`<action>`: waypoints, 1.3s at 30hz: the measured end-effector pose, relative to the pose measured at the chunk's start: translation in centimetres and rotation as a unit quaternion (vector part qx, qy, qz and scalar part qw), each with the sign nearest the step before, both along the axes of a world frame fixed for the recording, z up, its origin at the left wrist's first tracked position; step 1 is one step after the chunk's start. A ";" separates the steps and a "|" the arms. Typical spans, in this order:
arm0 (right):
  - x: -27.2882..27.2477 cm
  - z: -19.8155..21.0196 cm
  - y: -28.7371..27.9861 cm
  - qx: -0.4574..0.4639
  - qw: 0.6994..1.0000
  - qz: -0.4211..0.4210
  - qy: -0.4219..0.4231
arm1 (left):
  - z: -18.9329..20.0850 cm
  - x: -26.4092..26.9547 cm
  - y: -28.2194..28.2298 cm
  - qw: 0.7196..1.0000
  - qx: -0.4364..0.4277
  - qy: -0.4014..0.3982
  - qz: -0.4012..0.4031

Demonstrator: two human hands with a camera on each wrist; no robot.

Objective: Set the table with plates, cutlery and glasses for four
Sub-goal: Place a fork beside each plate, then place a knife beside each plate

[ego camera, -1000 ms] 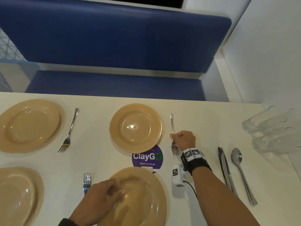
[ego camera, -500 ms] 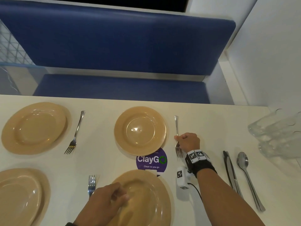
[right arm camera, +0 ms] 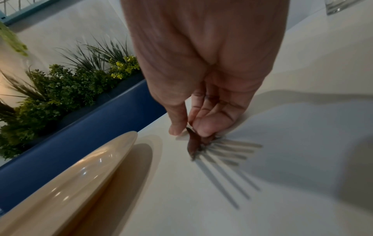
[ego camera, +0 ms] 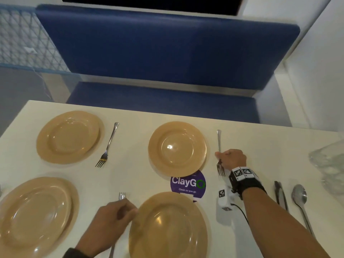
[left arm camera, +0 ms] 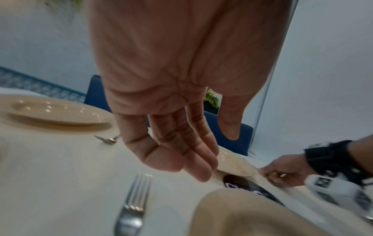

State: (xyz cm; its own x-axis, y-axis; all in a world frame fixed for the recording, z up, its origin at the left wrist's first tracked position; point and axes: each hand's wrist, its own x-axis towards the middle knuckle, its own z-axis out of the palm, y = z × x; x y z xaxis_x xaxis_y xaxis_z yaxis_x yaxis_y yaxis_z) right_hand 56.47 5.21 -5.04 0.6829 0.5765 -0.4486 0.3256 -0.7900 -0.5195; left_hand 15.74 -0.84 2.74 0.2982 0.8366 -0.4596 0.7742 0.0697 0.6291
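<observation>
- So far, four tan plates are out on the worktop (ego camera: 260, 146): far left plate (ego camera: 68, 136), far right plate (ego camera: 176, 148), near left plate (ego camera: 35, 216), near right plate (ego camera: 167, 226).
- Each plate has a fork beside it. Far left fork (ego camera: 107, 146) lies to the right of its plate, well apart from both hands.
- Near fork (ego camera: 122, 196) sits between the two near plates; only its prongs and handle end show past my left hand in the head view.
- Far right fork (ego camera: 219, 144) lies just right of the far right plate, handle pointing to the bench side.
- Left to do, as I judge it: knife (ego camera: 280, 194) and spoon (ego camera: 299, 198) lie together at my right, not yet at a plate. I see only one of each.
- Glasses (ego camera: 327, 164) are bunched at the right edge, blurred; none set at a place yet. Count unclear.
- Roughly halfway, I reckon: plates and forks down, the rest waiting.
- Right hand (ego camera: 231, 159) grip: thumb and fingertips (right arm camera: 203, 127) pinch the far right fork at its neck, just above the prongs, which rest on the worktop.
- Left hand (left arm camera: 171, 111) grip: fingers loose and near straight, holding nothing, hanging above the near fork without touching it.
</observation>
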 end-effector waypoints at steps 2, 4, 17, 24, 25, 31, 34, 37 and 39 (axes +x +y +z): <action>0.0 -0.2 -0.1 -0.006 1.000 0.022 -0.011 | 0.2 -1.0 0.8 0.999 0.026 0.021 0.017; 0.0 -0.3 -0.2 0.000 0.999 0.032 -0.013 | 0.1 -1.7 1.1 0.998 0.033 0.044 0.022; 5.2 3.1 -20.2 -0.041 0.980 -0.088 -0.176 | -0.3 2.5 -2.9 0.997 -0.018 -0.017 -0.074; 5.0 1.6 -24.9 -0.149 0.976 -0.098 -0.128 | -0.2 2.2 -4.8 0.981 -0.089 -0.064 -0.159; 4.6 1.4 -24.8 -0.147 0.976 -0.096 -0.131 | -0.5 1.5 -5.0 0.980 -0.097 -0.063 -0.159; 2.4 1.7 -24.6 -0.200 0.961 -0.053 -0.183 | -1.6 -2.0 -4.0 0.983 -0.084 -0.014 -0.161; 2.3 2.5 -24.2 -0.216 0.953 -0.042 -0.207 | -1.1 -2.0 -3.3 0.983 -0.074 -0.004 -0.171; 2.9 2.2 -24.3 -0.199 0.959 -0.043 -0.198 | -0.4 -0.9 -3.0 0.985 -0.070 -0.007 -0.156; 3.2 1.9 -24.2 -0.195 0.961 -0.029 -0.192 | -0.1 0.6 -3.2 0.988 -0.057 -0.014 -0.145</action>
